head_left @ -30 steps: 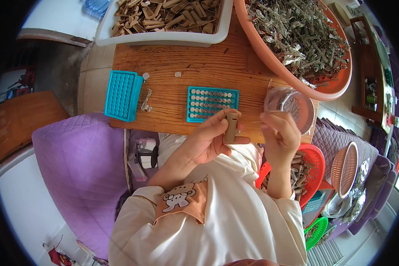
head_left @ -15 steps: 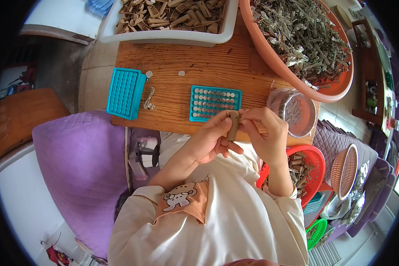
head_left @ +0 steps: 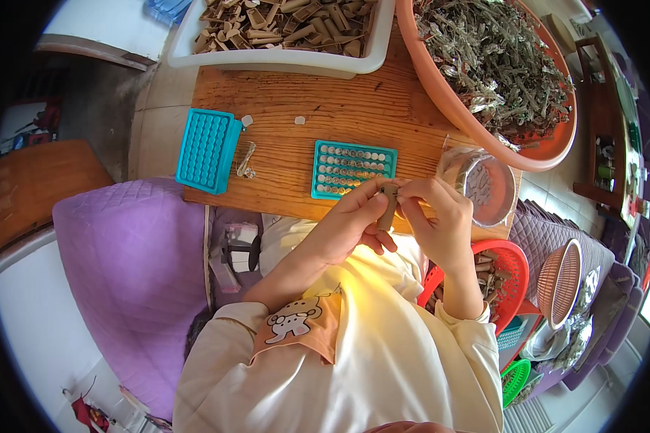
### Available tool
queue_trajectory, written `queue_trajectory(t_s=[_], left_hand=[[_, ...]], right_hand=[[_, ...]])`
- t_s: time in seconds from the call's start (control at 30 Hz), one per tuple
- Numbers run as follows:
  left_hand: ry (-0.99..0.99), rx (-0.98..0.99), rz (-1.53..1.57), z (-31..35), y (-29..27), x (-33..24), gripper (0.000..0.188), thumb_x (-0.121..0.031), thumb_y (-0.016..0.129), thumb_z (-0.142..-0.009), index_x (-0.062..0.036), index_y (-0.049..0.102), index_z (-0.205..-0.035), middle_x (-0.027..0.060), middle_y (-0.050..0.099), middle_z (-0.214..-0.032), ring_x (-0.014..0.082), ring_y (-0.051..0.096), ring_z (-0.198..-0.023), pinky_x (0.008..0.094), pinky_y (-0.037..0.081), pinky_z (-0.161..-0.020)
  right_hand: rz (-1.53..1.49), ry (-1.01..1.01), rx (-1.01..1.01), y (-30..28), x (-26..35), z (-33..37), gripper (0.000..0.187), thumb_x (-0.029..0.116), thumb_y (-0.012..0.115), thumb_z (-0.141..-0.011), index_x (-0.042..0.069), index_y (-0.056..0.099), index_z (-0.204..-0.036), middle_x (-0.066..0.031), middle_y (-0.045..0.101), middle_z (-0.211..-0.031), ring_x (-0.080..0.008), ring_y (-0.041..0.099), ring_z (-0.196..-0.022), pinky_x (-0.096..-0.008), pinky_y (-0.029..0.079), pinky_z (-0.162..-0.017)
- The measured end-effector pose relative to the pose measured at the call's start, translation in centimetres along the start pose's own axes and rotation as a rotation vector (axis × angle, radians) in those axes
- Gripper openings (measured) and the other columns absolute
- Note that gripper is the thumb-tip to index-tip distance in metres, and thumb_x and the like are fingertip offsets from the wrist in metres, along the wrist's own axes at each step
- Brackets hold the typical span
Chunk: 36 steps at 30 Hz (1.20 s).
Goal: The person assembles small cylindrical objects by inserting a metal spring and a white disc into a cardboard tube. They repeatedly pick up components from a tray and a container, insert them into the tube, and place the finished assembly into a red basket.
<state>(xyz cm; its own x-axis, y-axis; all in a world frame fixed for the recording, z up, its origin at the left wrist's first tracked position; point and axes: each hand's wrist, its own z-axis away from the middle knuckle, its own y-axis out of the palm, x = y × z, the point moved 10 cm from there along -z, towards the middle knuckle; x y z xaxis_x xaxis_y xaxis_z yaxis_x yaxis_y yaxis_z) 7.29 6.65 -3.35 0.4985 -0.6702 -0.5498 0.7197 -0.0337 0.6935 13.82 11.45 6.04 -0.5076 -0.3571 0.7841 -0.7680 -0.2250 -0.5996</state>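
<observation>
A brown, tube-shaped plastic piece [head_left: 388, 212] is upright in my left hand [head_left: 352, 225], whose fingers close around it. My right hand [head_left: 442, 208] has thumb and forefinger pinched at the upper side of that piece, on something thin and dark, too small to name. Just beyond my hands a teal tray [head_left: 315, 173] holds rows of small round discs, some whitish and some shiny. To the right of my right hand is a clear round tub [head_left: 511, 189] with grey bits inside.
Another teal tray [head_left: 204, 153] stands at the table's left, beside a small clear plastic piece [head_left: 246, 160]. A white bin [head_left: 383, 43] of brown pieces and an orange basin [head_left: 440, 94] of greyish scraps are at the back. A red basket [head_left: 514, 278] sits right of my lap.
Both hands stay at the brown piece, which is turned slightly. The view has shifted a little, and yellow light now falls on my shirt and the discs.
</observation>
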Motion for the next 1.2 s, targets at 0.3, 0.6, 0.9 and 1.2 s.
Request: queue_trajectory(t_s=[0.3, 0.6, 0.9, 1.2], left_hand=[[0.008, 0.188, -0.046, 0.6, 1.8, -0.7, 0.041, -0.034, 0.042, -0.087, -0.0075, 0.038, -0.118, 0.0038, 0.055, -0.084, 0.0102, 0.058, -0.057, 0.0199, 0.048, -0.050], [-0.002, 0.228, -0.093, 1.2, 2.2, -0.8, 0.047, -0.038, 0.044, -0.086, -0.0078, 0.035, -0.122, 0.0027, 0.054, -0.080, 0.0103, 0.058, -0.061, 0.0197, 0.048, -0.052], [0.016, 0.176, -0.137, 1.0, 1.2, -0.6, 0.042, -0.033, 0.043, -0.088, -0.0079, 0.036, -0.120, 0.0022, 0.052, -0.072, 0.0107, 0.058, -0.061, 0.0202, 0.048, -0.052], [0.063, 0.069, -0.344, 0.6, 0.4, -1.3, 0.033, -0.024, 0.039, -0.090, -0.0062, 0.038, -0.118, -0.0003, 0.044, -0.063, 0.0074, 0.053, -0.057, 0.0197, 0.048, -0.053]], right_hand=[[-0.223, -0.102, -0.207, -2.5, 1.6, 1.1, 0.017, -0.014, 0.056, -0.065, 0.000, 0.051, -0.072, -0.0073, 0.055, -0.067, -0.0196, 0.062, -0.067, -0.0249, 0.049, -0.053], [-0.029, -0.261, -0.270, -2.4, 4.0, 2.6, 0.019, -0.013, 0.059, -0.063, 0.000, 0.050, -0.075, -0.0092, 0.056, -0.071, -0.0249, 0.062, -0.071, -0.0278, 0.051, -0.057], [0.104, -0.342, -0.199, -0.7, 4.6, 3.0, 0.018, -0.011, 0.056, -0.060, -0.002, 0.051, -0.075, -0.0095, 0.054, -0.073, -0.0303, 0.060, -0.079, -0.0308, 0.052, -0.060], [0.021, -0.151, -0.175, 0.1, 1.1, 2.5, 0.017, -0.010, 0.058, -0.064, 0.001, 0.052, -0.076, -0.0104, 0.056, -0.078, -0.0238, 0.060, -0.072, -0.0291, 0.050, -0.057]])
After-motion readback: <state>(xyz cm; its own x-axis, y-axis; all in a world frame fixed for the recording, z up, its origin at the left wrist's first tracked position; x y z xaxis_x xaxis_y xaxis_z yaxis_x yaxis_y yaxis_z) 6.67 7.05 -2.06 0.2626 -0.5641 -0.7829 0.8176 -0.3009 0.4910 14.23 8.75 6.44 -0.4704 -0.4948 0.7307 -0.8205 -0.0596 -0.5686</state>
